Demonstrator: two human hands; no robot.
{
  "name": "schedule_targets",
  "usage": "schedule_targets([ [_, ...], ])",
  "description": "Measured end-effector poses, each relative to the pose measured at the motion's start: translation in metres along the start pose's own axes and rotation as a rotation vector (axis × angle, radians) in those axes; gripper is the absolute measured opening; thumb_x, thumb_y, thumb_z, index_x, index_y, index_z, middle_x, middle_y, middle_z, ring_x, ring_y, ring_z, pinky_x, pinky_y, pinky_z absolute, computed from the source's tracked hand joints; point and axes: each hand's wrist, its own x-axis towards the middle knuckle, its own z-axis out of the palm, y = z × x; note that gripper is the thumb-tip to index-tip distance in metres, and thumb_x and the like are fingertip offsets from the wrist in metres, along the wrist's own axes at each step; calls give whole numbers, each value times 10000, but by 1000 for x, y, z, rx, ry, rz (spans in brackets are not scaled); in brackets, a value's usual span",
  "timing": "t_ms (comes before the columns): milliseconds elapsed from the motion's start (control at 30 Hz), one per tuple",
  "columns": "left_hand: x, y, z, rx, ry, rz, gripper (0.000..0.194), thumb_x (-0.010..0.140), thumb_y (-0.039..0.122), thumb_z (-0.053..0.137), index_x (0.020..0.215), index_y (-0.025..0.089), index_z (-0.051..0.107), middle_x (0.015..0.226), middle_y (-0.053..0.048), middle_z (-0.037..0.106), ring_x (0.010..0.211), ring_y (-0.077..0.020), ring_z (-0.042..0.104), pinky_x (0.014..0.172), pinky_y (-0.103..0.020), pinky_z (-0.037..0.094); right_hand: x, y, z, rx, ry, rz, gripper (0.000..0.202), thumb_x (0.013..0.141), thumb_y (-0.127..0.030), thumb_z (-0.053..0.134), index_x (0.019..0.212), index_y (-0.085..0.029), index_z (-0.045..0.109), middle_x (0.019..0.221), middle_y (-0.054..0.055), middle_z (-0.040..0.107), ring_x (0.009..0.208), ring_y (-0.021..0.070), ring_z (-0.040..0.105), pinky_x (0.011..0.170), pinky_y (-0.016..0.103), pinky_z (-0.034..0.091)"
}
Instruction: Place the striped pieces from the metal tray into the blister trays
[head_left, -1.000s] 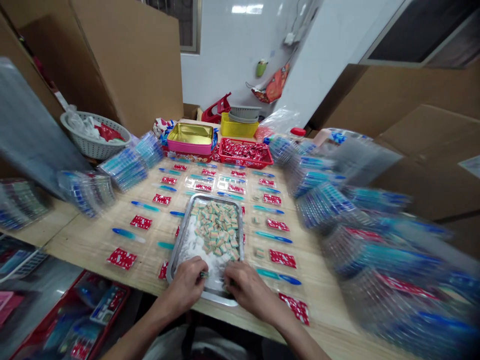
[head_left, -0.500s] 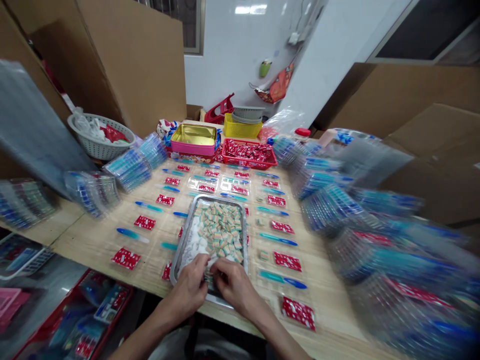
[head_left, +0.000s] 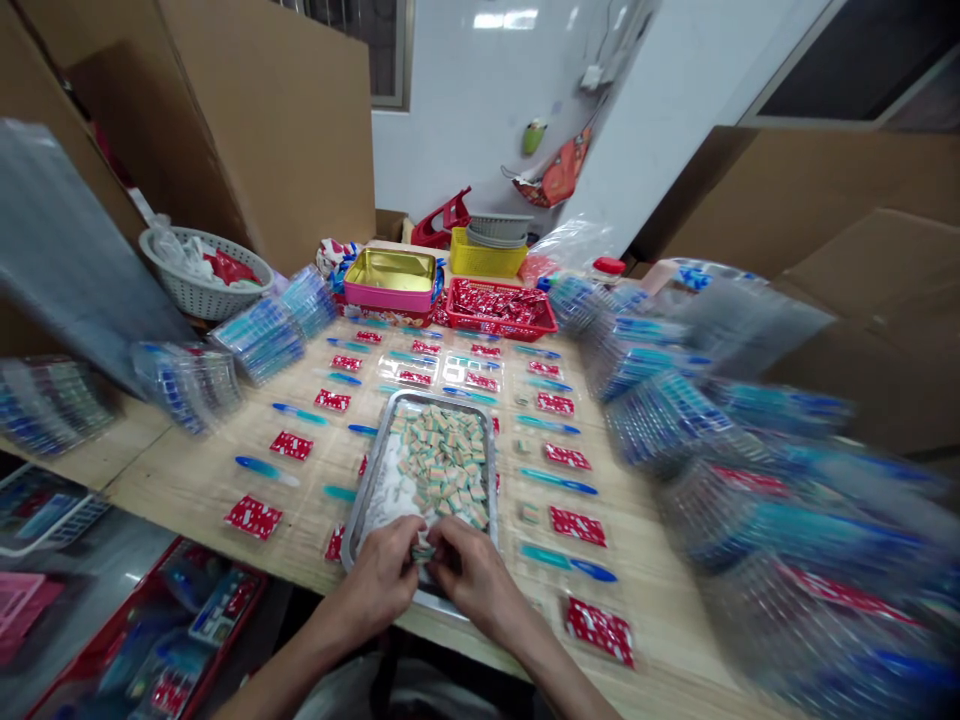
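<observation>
My left hand (head_left: pixel 388 562) and my right hand (head_left: pixel 471 568) meet over the near end of a metal tray (head_left: pixel 492 470), fingers closed. Pinched between them are small green-and-tan striped blocks (head_left: pixel 423 550), partly hidden by my fingers. Many more striped blocks (head_left: pixel 446 445) lie heaped in the tray, with white powder (head_left: pixel 384 488) along its left side. Around the tray, rows of clear plastic trays hold blue plastic tools, such as the one at the right (head_left: pixel 568 562), and red printed packets (head_left: pixel 600 630). A few at the right also hold a striped block (head_left: pixel 529 514).
Stacks of filled clear trays line the right (head_left: pixel 652 415) and left (head_left: pixel 259 340) sides. At the back stand a pink-and-gold tin (head_left: pixel 391 298), a red basket (head_left: pixel 501 332) of packets and a yellow basket (head_left: pixel 487 262). Below the table's left edge is a red crate (head_left: pixel 97 635).
The hands stay over the tray's near end; the fingers shift slightly and more of the pinched blocks shows. The view has drifted a little.
</observation>
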Motion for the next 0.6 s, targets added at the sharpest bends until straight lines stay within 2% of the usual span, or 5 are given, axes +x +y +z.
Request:
schedule_targets([
  [167, 0, 0, 2, -15, 21, 10, 349, 624, 12, 422, 916, 156, 548, 820, -45, 609, 744, -182, 553, 692, -288, 413, -2, -7, -2, -16, -11, -29, 287, 640, 65, 493, 777, -186, 510, 782, -1, 540, 742, 156, 510, 664, 242, 358],
  [300, 0, -4, 7, -12, 57, 25, 491, 625, 20, 429, 1083, 152, 548, 790, -34, 634, 721, -186, 592, 704, -292, 471, -3, -12, -3, -57, -39, -48, 293, 688, 48, 489, 847, -186, 567, 886, 37, 591, 861, 183, 553, 746, 254, 407],
  [400, 1, -18, 14, 11, 73, 36, 595, 621, 20, 425, 1191, 156, 523, 751, -21, 646, 711, -192, 620, 720, -304, 509, -5, -11, -1, -142, -87, -62, 318, 686, 38, 488, 885, -186, 595, 906, 54, 621, 879, 197, 577, 763, 264, 431],
  [533, 7, -44, 23, -36, 90, 91, 659, 615, 36, 462, 1252, 194, 513, 823, -21, 685, 768, -184, 654, 758, -274, 526, -2, -5, -1, -180, -108, -20, 334, 649, 13, 530, 901, -186, 623, 952, 71, 642, 926, 217, 586, 813, 284, 438],
  [600, 10, -51, 22, -89, 82, 82, 627, 644, 73, 496, 1249, 231, 531, 794, -1, 689, 619, -149, 633, 611, -227, 523, 6, 1, -11, -85, -99, 30, 306, 594, 3, 576, 823, -191, 637, 859, 32, 642, 844, 190, 591, 761, 251, 439],
])
